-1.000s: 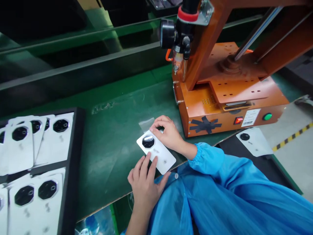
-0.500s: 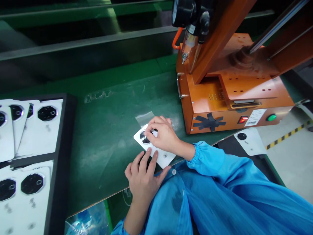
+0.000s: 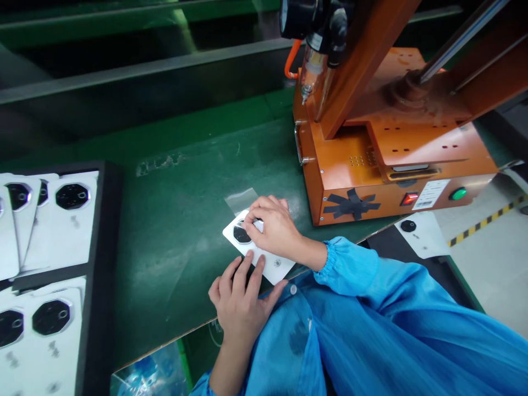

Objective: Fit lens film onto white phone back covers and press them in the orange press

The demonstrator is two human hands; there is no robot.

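Near the tabletop's (image 3: 173,247) front edge, the white panel (image 3: 279,268) lies beneath the pinched right hand (image 3: 274,228), touching the loosely spread left hand (image 3: 241,301).

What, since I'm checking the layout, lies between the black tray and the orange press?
Head view: green table bearing clear film and a white panel, with the left hand and right hand at the panel.

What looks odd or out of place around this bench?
Black tape is stuck in a ragged star on the orange machine's front, like a makeshift patch. To the right, a white panel lies askew, seemingly overhanging its black tray.
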